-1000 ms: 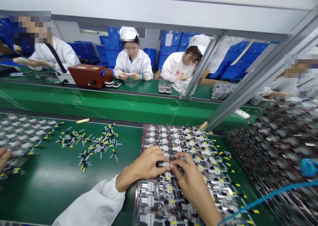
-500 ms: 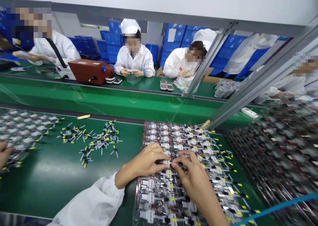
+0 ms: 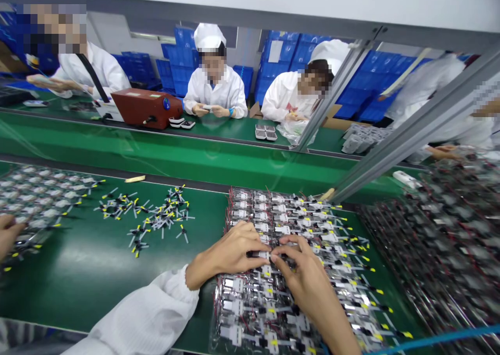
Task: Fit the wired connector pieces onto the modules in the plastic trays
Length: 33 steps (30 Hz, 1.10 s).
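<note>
My left hand [image 3: 228, 253] comes in from the lower left in a white sleeve [image 3: 144, 318]. My right hand [image 3: 308, 282] reaches up from the bottom. Their fingertips meet on a small module [image 3: 262, 255] in a dense bed of foil-backed electronic assemblies [image 3: 289, 225] with red wires and yellow-tipped leads. Both hands seem to pinch that module, and my fingers hide most of it. To the left, on the green bench mat [image 3: 70, 277], lies a loose pile of small black-and-yellow wired parts [image 3: 156, 217].
A co-worker's hand [image 3: 5, 235] rests on another bed of assemblies [image 3: 39, 199] at far left. A blurred mass of assemblies [image 3: 441, 251] lies at right. A blue cable [image 3: 441, 344] crosses the lower right. Metal frame bars [image 3: 410, 121] separate me from co-workers at the opposite bench.
My head view has shifted, so the bench sits higher in the picture. My fingers stay on the same module. The blue cable has dropped toward the bottom edge.
</note>
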Motion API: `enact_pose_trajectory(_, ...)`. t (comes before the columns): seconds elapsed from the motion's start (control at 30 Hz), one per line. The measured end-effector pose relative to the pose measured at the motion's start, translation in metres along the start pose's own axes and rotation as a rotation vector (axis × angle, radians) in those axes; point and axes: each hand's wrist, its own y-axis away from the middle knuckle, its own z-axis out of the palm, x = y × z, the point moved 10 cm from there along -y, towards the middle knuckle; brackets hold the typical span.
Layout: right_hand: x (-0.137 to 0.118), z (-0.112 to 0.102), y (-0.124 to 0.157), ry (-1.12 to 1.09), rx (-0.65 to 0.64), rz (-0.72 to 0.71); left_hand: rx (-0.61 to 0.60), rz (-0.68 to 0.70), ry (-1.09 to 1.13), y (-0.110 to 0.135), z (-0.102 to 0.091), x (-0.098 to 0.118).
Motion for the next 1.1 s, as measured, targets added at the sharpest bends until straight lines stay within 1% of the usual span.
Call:
enact_pose_trajectory(0.1, -0.001, 0.002, 0.0, 0.027, 0.006, -0.016, -0.005, -0.011, -0.002, 0.0, 0.0, 0.0)
enact_pose_trajectory(0.17, -0.003, -0.001, 0.002, 0.062, 0.053, -0.034, -0.015, -0.033, -0.023, 0.0, 0.001, -0.001)
enact_pose_trajectory(0.2, -0.006, -0.005, 0.003, 0.089, 0.099, -0.047, -0.021, -0.044, -0.042, 0.0, 0.0, -0.002)
enact_pose_trajectory(0.33, -0.018, -0.037, 0.014, 0.226, 0.342, -0.112, -0.025, -0.08, -0.122, 0.003, -0.002, -0.003)
enact_pose_trajectory(0.43, -0.021, -0.061, 0.022, 0.268, 0.436, -0.115, -0.023, -0.09, -0.108, 0.003, -0.006, -0.003)
enact_pose_trajectory(0.53, -0.015, -0.074, 0.026, 0.236, 0.449, -0.064, 0.005, -0.114, -0.069, 0.003, -0.02, -0.007)
enact_pose_trajectory(0.6, -0.009, -0.076, 0.028, 0.217, 0.441, -0.021, 0.03, -0.13, -0.082, 0.009, -0.038, -0.015)
enact_pose_trajectory(0.67, -0.004, -0.076, 0.032, 0.211, 0.433, 0.004, 0.097, -0.195, -0.146, 0.026, -0.066, -0.033)
enact_pose_trajectory(0.7, -0.001, -0.076, 0.033, 0.209, 0.421, 0.008, 0.149, -0.263, -0.198, 0.04, -0.084, -0.046)
enact_pose_trajectory(0.77, 0.005, -0.076, 0.036, 0.203, 0.391, 0.004, 0.265, -0.463, -0.318, 0.082, -0.12, -0.075)
enact_pose_trajectory(0.8, 0.009, -0.076, 0.036, 0.202, 0.373, 0.005, 0.293, -0.571, -0.375, 0.106, -0.133, -0.087)
enact_pose_trajectory(0.83, 0.013, -0.076, 0.037, 0.203, 0.362, 0.007, 0.299, -0.663, -0.42, 0.13, -0.14, -0.095)
enact_pose_trajectory(0.87, 0.017, -0.076, 0.037, 0.206, 0.353, 0.013, 0.283, -0.735, -0.444, 0.152, -0.141, -0.1)
enact_pose_trajectory(0.9, 0.02, -0.076, 0.037, 0.208, 0.345, 0.018, 0.254, -0.785, -0.444, 0.17, -0.136, -0.103)
enact_pose_trajectory(0.97, 0.024, -0.075, 0.038, 0.211, 0.35, 0.028, 0.201, -0.848, -0.401, 0.193, -0.116, -0.101)
enact_pose_trajectory(1.03, 0.022, -0.074, 0.039, 0.211, 0.358, 0.03, 0.202, -0.907, -0.364, 0.203, -0.095, -0.097)
enact_pose_trajectory(1.1, 0.02, -0.073, 0.041, 0.216, 0.363, 0.035, 0.253, -0.978, -0.374, 0.205, -0.084, -0.096)
